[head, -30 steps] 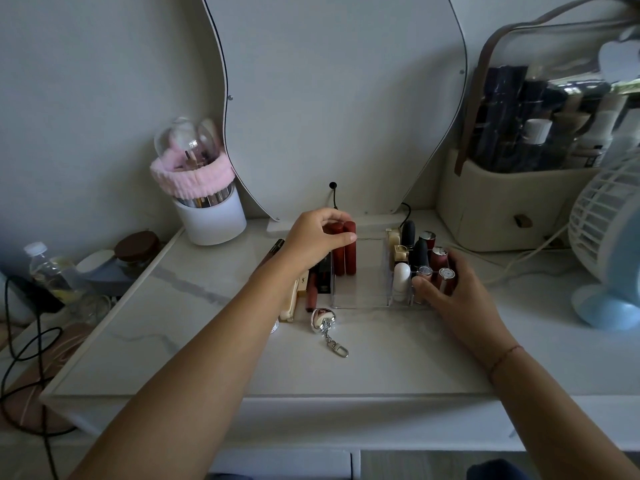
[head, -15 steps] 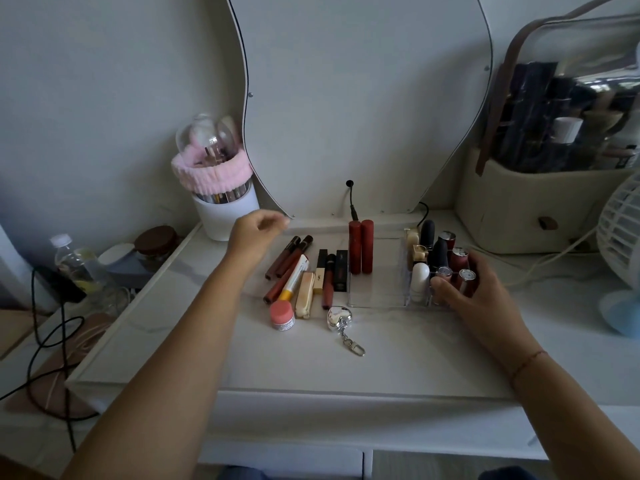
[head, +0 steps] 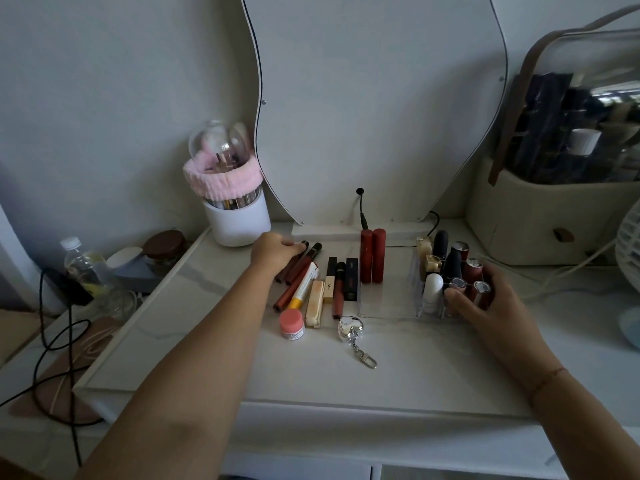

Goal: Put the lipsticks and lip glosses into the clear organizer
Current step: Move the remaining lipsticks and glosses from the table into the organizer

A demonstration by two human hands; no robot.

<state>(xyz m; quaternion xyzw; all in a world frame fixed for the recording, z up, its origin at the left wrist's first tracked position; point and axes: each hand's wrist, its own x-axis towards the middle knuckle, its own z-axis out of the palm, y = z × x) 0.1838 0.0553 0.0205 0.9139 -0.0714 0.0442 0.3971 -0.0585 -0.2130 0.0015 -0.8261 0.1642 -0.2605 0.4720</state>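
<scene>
At the table's back edge, left of the organizer [head: 391, 299], the left hand [head: 273, 251] now sits on the loose pile, where a second ago it was over the organizer's open left bay with the two red tubes [head: 373, 259]. Those tubes now stand upright against the bay's back wall, so that drop is done and the hand has moved on for more. Its fingers are curled down onto the cap end of the thin glosses [head: 299, 263], touching them, though whether they have closed on one I cannot tell. The right hand [head: 485, 303] has stayed where it was, fingers spread and pressed against the organizer's front right corner, steadying it (no tube is in its grip). The right compartments are already crowded with upright lipsticks [head: 450, 265]; the left bay has room. Still out on the table, just beside the organizer's left wall, lie several more tubes [head: 341, 284], a pink pot [head: 291, 323] and a keychain [head: 351, 329], so I judge the job roughly half finished.
</scene>
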